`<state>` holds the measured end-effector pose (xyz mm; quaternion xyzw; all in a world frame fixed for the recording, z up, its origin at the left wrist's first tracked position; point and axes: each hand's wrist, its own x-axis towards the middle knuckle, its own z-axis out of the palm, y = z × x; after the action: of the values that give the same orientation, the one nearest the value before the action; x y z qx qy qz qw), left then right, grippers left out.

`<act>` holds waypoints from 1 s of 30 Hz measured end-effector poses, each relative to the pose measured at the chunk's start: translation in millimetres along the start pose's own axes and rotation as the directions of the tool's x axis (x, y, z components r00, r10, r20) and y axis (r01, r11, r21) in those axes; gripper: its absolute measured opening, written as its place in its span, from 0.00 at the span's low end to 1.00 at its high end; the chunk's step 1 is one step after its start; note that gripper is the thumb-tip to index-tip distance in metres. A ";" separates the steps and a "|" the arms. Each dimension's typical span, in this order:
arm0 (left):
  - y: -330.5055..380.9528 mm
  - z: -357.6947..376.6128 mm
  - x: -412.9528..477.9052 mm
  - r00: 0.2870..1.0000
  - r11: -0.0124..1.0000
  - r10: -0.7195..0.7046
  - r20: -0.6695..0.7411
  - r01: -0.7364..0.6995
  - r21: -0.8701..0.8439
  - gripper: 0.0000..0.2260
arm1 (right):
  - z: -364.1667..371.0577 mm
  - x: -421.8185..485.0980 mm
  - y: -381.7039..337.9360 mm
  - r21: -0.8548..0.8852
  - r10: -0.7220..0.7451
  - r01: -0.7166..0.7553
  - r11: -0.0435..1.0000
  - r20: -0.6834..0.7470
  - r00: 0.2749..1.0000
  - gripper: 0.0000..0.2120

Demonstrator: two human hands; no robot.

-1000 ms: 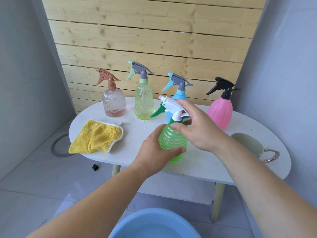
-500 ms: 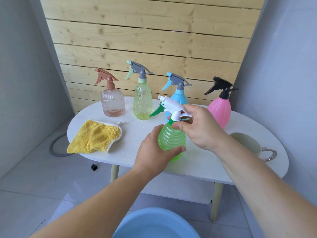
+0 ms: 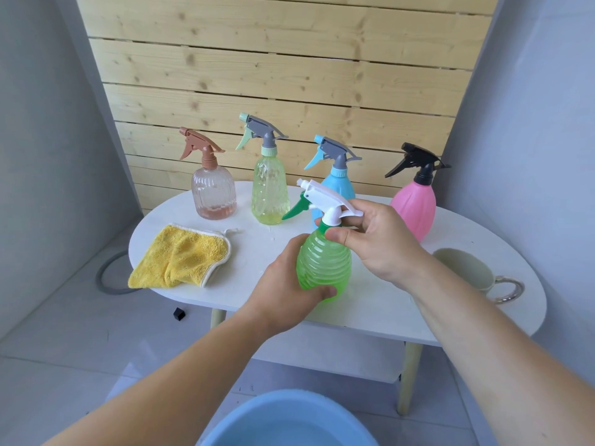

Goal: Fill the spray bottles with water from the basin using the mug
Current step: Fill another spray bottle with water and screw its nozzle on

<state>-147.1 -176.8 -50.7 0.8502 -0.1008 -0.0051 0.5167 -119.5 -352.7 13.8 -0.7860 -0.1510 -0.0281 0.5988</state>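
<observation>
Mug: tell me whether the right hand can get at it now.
Probably, once freed: the mug sits just beside the right hand, nothing between them, but that hand pinches the neck of the green bottle.

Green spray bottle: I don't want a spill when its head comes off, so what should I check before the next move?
1. Left hand grips the body of the green spray bottle: ok.
2. Right hand pinches the white spray head at its green collar: ok.
3. Bottle upright: ok.
4. Bottle base resting on the table: cannot tell, because the left hand hides it.
5. Mug free on the table, on the right-hand side: ok.
6. Enough water in the basin: cannot tell, since only its far part shows.
</observation>
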 end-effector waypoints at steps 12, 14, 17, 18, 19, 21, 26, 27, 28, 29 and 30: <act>0.0 5.3 -2.0 0.998 1.000 0.007 -0.068 -0.008 -0.008 0.33 | -2.4 -7.2 4.1 -0.122 0.080 -0.090 0.988 -0.085 0.993 0.27; -0.9 6.6 -2.7 0.995 1.000 0.013 -0.095 -0.014 -0.007 0.32 | -8.7 -13.3 4.5 -0.219 0.192 -0.200 0.955 -0.058 0.980 0.32; 3.4 10.2 -4.4 0.990 0.999 0.033 -0.140 -0.031 0.016 0.31 | -16.9 -27.7 -1.4 -0.280 0.343 -0.323 0.904 0.025 0.939 0.19; 5.4 10.0 -5.1 0.988 0.999 0.037 -0.151 -0.034 0.020 0.31 | -16.5 -31.6 -2.7 -0.261 0.367 -0.342 0.903 0.052 0.929 0.17; 7.8 9.4 -5.3 0.987 0.999 0.040 -0.158 -0.038 0.017 0.31 | -15.8 -35.6 -4.7 -0.233 0.370 -0.345 0.909 0.072 0.926 0.16; 22.7 9.3 -4.0 0.983 0.998 0.058 -0.173 -0.058 0.007 0.32 | -22.1 -42.0 -12.0 -0.177 0.326 -0.311 0.934 0.062 0.943 0.17; 82.1 14.0 12.6 0.975 0.988 0.153 -0.162 -0.155 0.003 0.30 | -60.9 -47.5 -37.7 -0.065 0.164 -0.167 0.984 -0.047 0.985 0.14; 96.2 20.0 21.5 0.973 0.984 0.180 -0.147 -0.180 0.013 0.31 | -73.5 -48.2 -42.8 -0.054 0.138 -0.143 0.988 -0.078 0.987 0.12; 110.3 26.0 28.9 0.972 0.980 0.199 -0.128 -0.197 0.028 0.34 | -84.7 -48.4 -46.4 -0.043 0.125 -0.130 0.991 -0.104 0.987 0.11; 122.9 33.5 38.2 0.973 0.978 0.209 -0.099 -0.205 0.045 0.37 | -96.6 -48.0 -49.1 -0.032 0.125 -0.130 0.991 -0.130 0.984 0.11; 137.0 43.5 47.8 0.975 0.976 0.214 -0.059 -0.211 0.049 0.38 | -111.9 -48.1 -51.7 -0.024 0.127 -0.132 0.991 -0.158 0.979 0.11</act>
<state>-127.9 -284.5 54.2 0.8449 -0.1747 0.0796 0.4993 -164.0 -456.6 82.6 -0.7998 -0.0518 -0.0530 0.5957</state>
